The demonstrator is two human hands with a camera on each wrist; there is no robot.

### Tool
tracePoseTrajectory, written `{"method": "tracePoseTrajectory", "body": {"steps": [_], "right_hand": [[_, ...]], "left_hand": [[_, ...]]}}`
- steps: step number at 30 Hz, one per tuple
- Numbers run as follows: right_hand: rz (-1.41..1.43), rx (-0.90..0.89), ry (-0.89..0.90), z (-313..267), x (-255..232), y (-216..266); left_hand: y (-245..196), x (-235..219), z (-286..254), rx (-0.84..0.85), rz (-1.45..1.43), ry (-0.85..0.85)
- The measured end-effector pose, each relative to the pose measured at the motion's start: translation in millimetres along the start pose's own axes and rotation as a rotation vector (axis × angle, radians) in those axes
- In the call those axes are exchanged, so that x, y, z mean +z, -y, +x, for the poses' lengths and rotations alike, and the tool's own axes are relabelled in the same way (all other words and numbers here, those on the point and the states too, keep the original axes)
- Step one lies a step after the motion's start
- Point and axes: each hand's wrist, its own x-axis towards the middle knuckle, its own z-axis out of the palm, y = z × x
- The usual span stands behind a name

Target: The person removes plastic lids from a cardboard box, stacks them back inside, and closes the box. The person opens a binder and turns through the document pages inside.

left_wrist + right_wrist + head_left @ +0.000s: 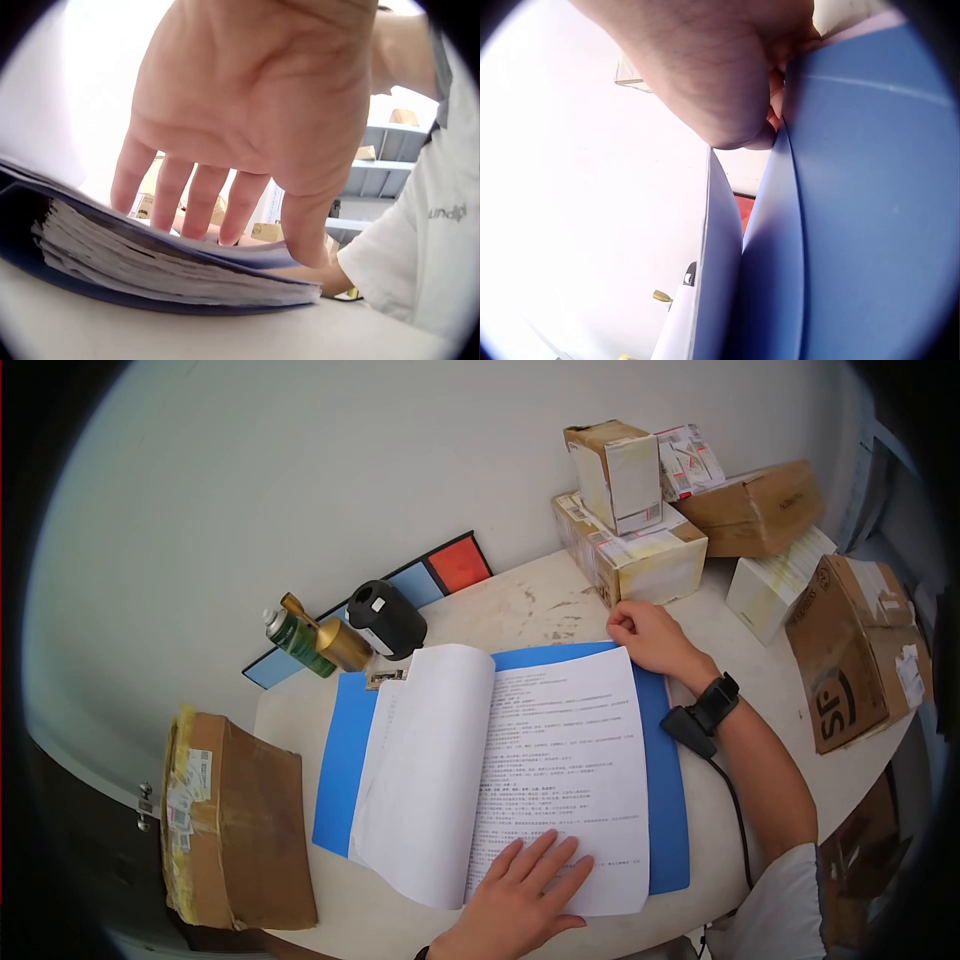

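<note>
A blue folder [333, 780] lies open on the table with a metal clip at its top left and a stack of printed sheets [560, 780]. One white sheet [425, 760] curls up over the left side. My left hand [522, 895] rests on the lower part of the printed page, fingers straight and spread. The left wrist view shows its palm above the thick stack of paper [172, 266]. At the page's upper right corner is my right hand [655, 638], its fingers curled. Its fingertips are hidden, so I cannot tell whether they pinch anything.
Behind the folder stand a green spray can [297, 643], a gold cup [343, 644] and a black cylindrical container [388, 622]. Cardboard boxes [660, 555] are piled at the back right; another box [255, 825] stands at the left edge. A cable [742, 810] trails from my right wrist.
</note>
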Motion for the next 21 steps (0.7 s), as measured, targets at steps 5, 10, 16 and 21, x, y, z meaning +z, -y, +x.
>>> {"method": "tracePoseTrajectory", "body": {"steps": [5, 10, 16, 21], "right_hand": [[0.003, -0.012, -0.01, 0.6, 1.5, -1.3], [0.025, -0.011, -0.003, 2.2, 2.9, -3.7], [0.031, -0.02, -0.014, 0.9, 2.9, -3.3], [0.004, -0.053, -0.02, -0.3, 0.3, -1.5]], "left_hand": [[1.2, -6.6, 1.8, -0.023, -0.114, -0.008], [5.8, 7.7, -0.3, 0.038, -0.078, -0.04], [39.3, -25.8, -32.5, -0.633, -0.303, -0.845], [65.9, -54.5, -63.1, -0.807, 0.289, -1.133]]}}
